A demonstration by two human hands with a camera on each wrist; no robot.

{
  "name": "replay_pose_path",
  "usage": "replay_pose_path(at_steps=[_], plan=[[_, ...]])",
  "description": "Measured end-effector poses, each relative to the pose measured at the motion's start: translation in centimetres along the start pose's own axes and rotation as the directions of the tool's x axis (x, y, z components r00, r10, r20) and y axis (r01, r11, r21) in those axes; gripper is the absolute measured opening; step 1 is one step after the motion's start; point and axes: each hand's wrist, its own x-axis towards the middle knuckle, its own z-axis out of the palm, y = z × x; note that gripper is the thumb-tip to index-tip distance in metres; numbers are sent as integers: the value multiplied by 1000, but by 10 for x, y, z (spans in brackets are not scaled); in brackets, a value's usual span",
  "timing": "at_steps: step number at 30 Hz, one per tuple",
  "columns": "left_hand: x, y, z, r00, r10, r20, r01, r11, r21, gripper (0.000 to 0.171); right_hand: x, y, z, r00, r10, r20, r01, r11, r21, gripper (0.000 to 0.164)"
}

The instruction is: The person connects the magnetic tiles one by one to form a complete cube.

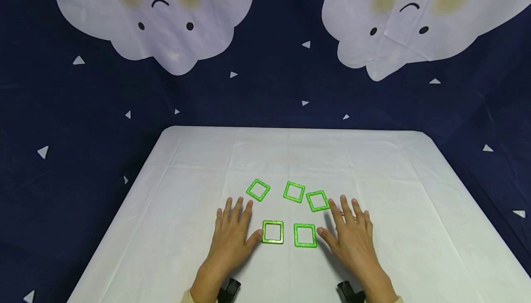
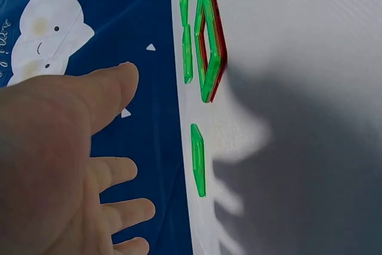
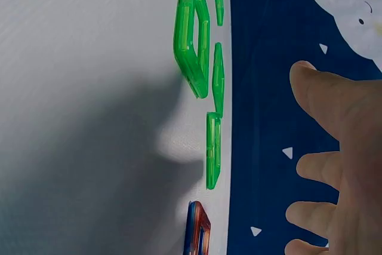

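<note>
My left hand [image 1: 230,238], fingers spread, hovers over the white table, its shadow beneath. Its thumb tip overlaps the edge of a front green square frame [image 1: 274,222]. In the left wrist view a red layer [image 2: 222,46] shows under that green frame. My right hand [image 1: 354,238] is spread likewise, its thumb beside another front green square frame [image 1: 305,245]. Its index fingertip is right at the corner of a back green frame [image 1: 321,209]. A reddish and blue frame [image 3: 190,231] lies low in the right wrist view, mostly hidden behind my fingers in the head view.
Two more green square frames, one turned like a diamond [image 1: 251,186] and one at back centre [image 1: 296,184], lie flat beyond my hands. The white table [image 1: 199,151] ends at a dark blue cloth [image 1: 269,95] with clouds and triangles.
</note>
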Motion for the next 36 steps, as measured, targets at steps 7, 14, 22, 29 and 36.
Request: replay_pose_path(at_steps=[7, 14, 22, 29, 36], plan=[[-2, 3, 1, 1000, 25, 6, -25, 1000, -17, 72, -1, -3, 1, 1000, -26, 8, 26, 1000, 7, 75], [-4, 7, 3, 999, 45, 30, -44, 998, -35, 73, -2, -6, 0, 998, -54, 27, 53, 999, 12, 77], [-6, 9, 5, 996, 77, 46, -76, 997, -29, 72, -4, -7, 2, 994, -109, 25, 108, 994, 25, 79], [-6, 10, 7, 992, 107, 61, -104, 994, -46, 72, -5, -5, 5, 990, -142, 9, 142, 990, 20, 79], [-6, 10, 9, 989, 130, 72, -126, 990, -57, 72, -6, -7, 5, 990, -142, 21, 142, 990, 12, 79]])
